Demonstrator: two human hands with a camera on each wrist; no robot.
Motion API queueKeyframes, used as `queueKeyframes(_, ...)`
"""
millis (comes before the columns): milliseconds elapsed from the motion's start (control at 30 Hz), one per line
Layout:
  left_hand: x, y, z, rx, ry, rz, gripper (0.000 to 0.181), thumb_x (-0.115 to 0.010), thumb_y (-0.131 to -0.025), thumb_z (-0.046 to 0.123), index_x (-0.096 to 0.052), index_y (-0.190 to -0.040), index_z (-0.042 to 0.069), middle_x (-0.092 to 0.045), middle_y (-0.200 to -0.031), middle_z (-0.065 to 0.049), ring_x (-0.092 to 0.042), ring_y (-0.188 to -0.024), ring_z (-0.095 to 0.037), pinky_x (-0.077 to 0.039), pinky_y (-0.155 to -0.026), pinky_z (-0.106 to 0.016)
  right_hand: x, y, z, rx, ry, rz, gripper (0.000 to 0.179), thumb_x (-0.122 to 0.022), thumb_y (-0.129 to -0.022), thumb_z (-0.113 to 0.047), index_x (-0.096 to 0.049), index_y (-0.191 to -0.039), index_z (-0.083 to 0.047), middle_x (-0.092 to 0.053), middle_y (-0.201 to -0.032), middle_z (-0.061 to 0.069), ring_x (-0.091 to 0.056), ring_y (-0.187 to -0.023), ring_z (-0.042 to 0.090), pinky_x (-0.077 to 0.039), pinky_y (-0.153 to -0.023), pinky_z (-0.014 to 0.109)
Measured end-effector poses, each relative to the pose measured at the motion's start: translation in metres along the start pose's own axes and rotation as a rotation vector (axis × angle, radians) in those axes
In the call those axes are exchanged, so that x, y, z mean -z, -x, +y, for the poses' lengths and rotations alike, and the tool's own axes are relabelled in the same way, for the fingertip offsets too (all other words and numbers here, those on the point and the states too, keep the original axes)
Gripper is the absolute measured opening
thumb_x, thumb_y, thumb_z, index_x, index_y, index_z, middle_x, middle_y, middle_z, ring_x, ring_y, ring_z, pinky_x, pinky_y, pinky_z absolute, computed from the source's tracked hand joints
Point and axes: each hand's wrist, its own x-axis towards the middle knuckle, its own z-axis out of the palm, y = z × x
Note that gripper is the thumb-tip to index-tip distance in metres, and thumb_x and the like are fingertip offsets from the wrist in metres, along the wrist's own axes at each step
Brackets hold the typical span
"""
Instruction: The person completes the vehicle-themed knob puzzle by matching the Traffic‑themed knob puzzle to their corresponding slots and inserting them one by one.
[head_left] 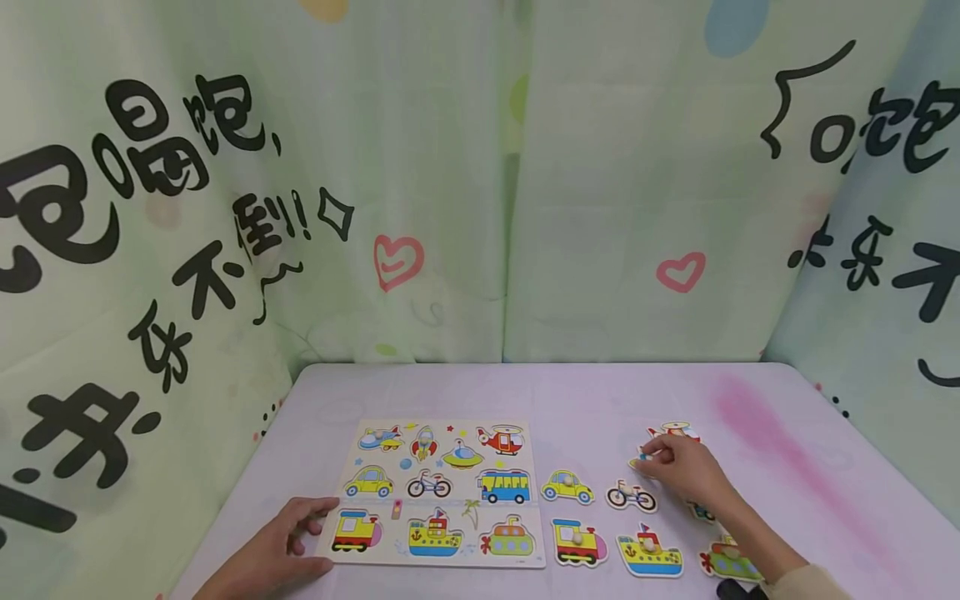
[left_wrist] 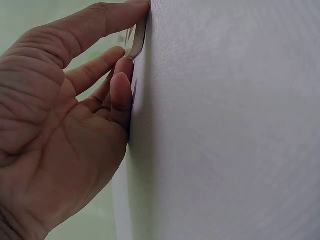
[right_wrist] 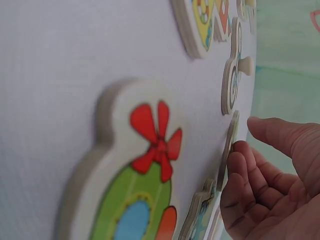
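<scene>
At the left edge of a white picture puzzle board [head_left: 401,510], my left hand [head_left: 273,546] grips the lower left corner, thumb low and forefinger higher up. In the left wrist view the thumb and fingertips meet the board's thin edge [left_wrist: 137,42]. My right hand [head_left: 686,471] pinches at a flying saucer piece [head_left: 637,463], which its fingers mostly cover. The right wrist view shows that piece [right_wrist: 228,152] edge-on, close over the table, with the fingers right at it. A helicopter piece [head_left: 678,428] lies just behind this hand, and a bicycle piece [head_left: 632,497] to its left.
Between board and right arm lie a yellow car piece [head_left: 567,487], a train piece [head_left: 578,543] and a ship piece [head_left: 650,553]. A submarine piece [head_left: 727,560] and a bus piece [head_left: 702,512] are partly hidden by the right arm. Printed curtains [head_left: 450,167] enclose the table [head_left: 600,392].
</scene>
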Motion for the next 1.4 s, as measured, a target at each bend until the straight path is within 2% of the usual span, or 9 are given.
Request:
queueKeyframes(300, 0.0016, -0.0003, -0.0016, -0.013, -0.006, -0.013, 0.081, -0.091, -0.075, 0.024, -0.051, -0.145, 0.014, -0.048, -0.113, -0.004, -0.046, -0.098, -0.020, -0.041, -0.072, -0.024, 0.0012, -0.0041, 0.0061, 0.004, -0.028, -0.019, 0.024, -0.078, -0.087, -0.017, -0.070, -0.099, 0.002, -0.064, -0.079, 0.001, -0.053, -0.070, 0.015, -0.043, -0.061, 0.029)
queueKeyframes(533, 0.0009, -0.0003, -0.0013, 0.005, 0.008, -0.009, 0.081, -0.091, -0.075, 0.022, -0.051, -0.146, 0.014, -0.047, -0.113, -0.005, -0.045, -0.098, -0.020, -0.041, -0.072, -0.025, 0.0002, -0.0056, 0.0051, -0.021, -0.044, -0.045, 0.019, -0.073, -0.089, -0.013, -0.067, -0.099, 0.002, -0.061, -0.080, 0.003, -0.053, -0.071, 0.017, -0.043, -0.060, 0.028)
queueKeyframes(767, 0.0020, 0.0005, -0.0002, -0.015, 0.003, -0.012, 0.082, -0.091, -0.076, 0.021, -0.051, -0.146, 0.012, -0.047, -0.112, -0.005, -0.045, -0.097, -0.021, -0.041, -0.072, -0.024, -0.0022, -0.0073, 0.0070, -0.030, -0.044, -0.046, 0.019, -0.072, -0.091, -0.013, -0.065, -0.100, 0.002, -0.057, -0.079, 0.003, -0.051, -0.071, 0.018, -0.041, -0.060, 0.027)
queueKeyframes(1000, -0.0006, -0.0005, -0.0003, 0.011, 0.014, 0.001, 0.081, -0.092, -0.074, 0.020, -0.052, -0.145, 0.014, -0.047, -0.112, -0.005, -0.046, -0.097, -0.020, -0.042, -0.071, -0.025, -0.0044, -0.0049, 0.0102, -0.055, -0.063, -0.030, 0.020, -0.072, -0.092, -0.014, -0.065, -0.102, 0.002, -0.057, -0.079, 0.002, -0.050, -0.071, 0.017, -0.040, -0.059, 0.027)
queueKeyframes(1267, 0.0012, 0.0011, -0.0009, -0.032, 0.000, -0.018, 0.082, -0.091, -0.075, 0.024, -0.051, -0.146, 0.012, -0.047, -0.113, -0.005, -0.045, -0.098, -0.021, -0.041, -0.072, -0.023, -0.0033, -0.0001, 0.0090, -0.051, -0.098, 0.007, 0.021, -0.072, -0.092, -0.014, -0.067, -0.104, 0.003, -0.060, -0.080, 0.002, -0.052, -0.071, 0.017, -0.042, -0.062, 0.028)
queueKeyframes(1400, 0.0002, 0.0000, -0.0010, -0.017, -0.001, -0.008, 0.082, -0.091, -0.075, 0.022, -0.051, -0.145, 0.013, -0.047, -0.113, -0.005, -0.046, -0.098, -0.020, -0.042, -0.072, -0.023, -0.0018, 0.0023, 0.0088, -0.046, -0.113, 0.024, 0.023, -0.073, -0.093, -0.015, -0.069, -0.107, 0.002, -0.062, -0.080, 0.001, -0.052, -0.072, 0.016, -0.041, -0.064, 0.028)
